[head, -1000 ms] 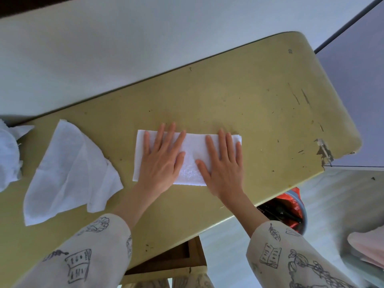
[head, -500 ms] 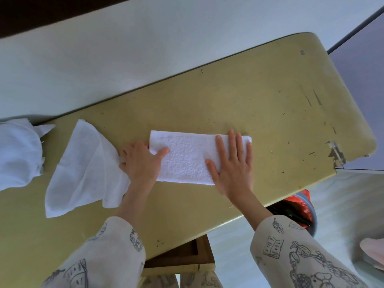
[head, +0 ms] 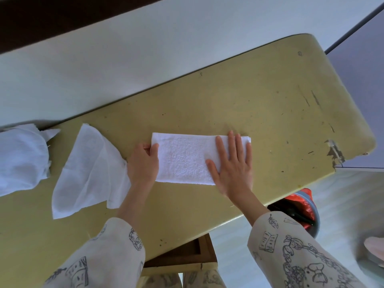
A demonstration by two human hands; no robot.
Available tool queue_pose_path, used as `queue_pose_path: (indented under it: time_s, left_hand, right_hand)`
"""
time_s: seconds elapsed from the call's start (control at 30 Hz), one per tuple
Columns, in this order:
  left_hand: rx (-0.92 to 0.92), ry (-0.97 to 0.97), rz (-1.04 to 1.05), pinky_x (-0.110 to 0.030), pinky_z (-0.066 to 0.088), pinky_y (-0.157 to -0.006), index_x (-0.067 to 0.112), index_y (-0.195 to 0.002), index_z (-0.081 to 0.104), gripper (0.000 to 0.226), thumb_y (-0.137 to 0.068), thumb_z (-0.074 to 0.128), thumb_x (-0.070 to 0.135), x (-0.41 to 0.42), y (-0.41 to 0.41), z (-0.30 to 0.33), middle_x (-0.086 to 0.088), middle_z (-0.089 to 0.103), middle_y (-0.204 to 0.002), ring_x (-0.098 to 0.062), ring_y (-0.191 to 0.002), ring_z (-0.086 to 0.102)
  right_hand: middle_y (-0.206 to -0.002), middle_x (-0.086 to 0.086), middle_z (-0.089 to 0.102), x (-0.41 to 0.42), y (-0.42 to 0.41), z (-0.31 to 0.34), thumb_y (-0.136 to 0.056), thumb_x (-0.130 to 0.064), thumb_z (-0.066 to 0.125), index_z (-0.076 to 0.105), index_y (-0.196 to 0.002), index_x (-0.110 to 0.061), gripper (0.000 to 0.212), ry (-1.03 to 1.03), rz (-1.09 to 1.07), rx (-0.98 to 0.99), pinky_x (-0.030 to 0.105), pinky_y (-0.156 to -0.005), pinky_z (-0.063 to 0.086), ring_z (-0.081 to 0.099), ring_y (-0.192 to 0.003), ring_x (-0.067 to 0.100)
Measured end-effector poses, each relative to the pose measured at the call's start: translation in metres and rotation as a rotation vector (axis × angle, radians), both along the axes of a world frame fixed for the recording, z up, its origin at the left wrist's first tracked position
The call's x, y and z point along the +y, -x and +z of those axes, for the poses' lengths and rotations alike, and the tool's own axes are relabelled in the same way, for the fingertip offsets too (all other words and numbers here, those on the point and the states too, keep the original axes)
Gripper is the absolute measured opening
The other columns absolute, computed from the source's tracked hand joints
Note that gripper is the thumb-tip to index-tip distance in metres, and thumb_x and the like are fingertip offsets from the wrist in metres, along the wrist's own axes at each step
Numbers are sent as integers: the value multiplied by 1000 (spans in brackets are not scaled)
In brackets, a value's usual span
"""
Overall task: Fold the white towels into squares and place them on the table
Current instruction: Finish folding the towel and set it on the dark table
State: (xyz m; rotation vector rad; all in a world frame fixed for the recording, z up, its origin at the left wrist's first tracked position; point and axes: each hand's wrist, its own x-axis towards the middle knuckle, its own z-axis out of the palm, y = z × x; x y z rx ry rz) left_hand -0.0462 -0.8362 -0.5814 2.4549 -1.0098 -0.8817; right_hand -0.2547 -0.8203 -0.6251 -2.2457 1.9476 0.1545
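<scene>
A white terry towel [head: 185,159], folded into a long strip, lies across the middle of the yellow-green table [head: 259,104]. My left hand [head: 143,161] grips the strip's left end, thumb on top and fingers curled at the edge. My right hand [head: 232,163] lies flat on the right end with fingers straight, pressing it down. Left of my left hand sits a thin white cloth [head: 87,171], loosely creased. A bunched white cloth [head: 20,159] sits at the far left edge of view.
The table's near edge runs diagonally below my arms; its chipped right corner [head: 334,152] is at the right. A wooden stool [head: 187,256] stands under the table. A grey bin with red contents [head: 301,208] sits on the floor at the right. White wall behind.
My left hand slid from the middle of the strip to its left end and closed on the edge. My right hand shifted slightly right along the strip and stays flat.
</scene>
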Motion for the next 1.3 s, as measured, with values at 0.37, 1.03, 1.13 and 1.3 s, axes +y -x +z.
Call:
queue_pose_path:
  time_s: [0.37, 1.03, 1.13, 1.3]
  left_hand:
    - [-68, 188, -77, -31, 37, -66, 8, -105, 53, 26, -96, 44, 31, 10, 1, 6, 2, 57, -81, -19, -75, 52]
    - [376, 176, -527, -20, 43, -63, 14, -104, 58, 16, -93, 52, 25, -4, 157, 22, 6, 56, -66, -9, -61, 53]
    - [439, 199, -499, -12, 43, -65, 14, -108, 58, 18, -96, 47, 21, 0, 152, 20, 3, 62, -73, -8, -67, 58]
    - [271, 393, -450, -5, 37, -71, 14, -109, 58, 22, -95, 42, 10, 19, 120, 14, 4, 61, -92, -7, -82, 56]
  right_hand:
    - [-155, 13, 18, -1, 1, -1, -92, -57, 20, 18, -148, -21, 67, 2, -1, -12, 48, -114, 6, 11, -143, 25]
    - [-79, 6, 69, -8, 55, 51, -93, -12, 47, 68, -82, -14, 23, -280, -956, -1208, 44, -86, 54, 66, -76, 22]
    - [-83, 8, 72, -9, 55, 50, -91, -17, 53, 70, -83, -9, 21, -303, -936, -1172, 46, -85, 54, 69, -82, 25]
    - [-85, 3, 70, -15, 49, 51, -85, -22, 64, 68, -91, -12, 12, -274, -911, -1045, 38, -82, 55, 68, -83, 22]
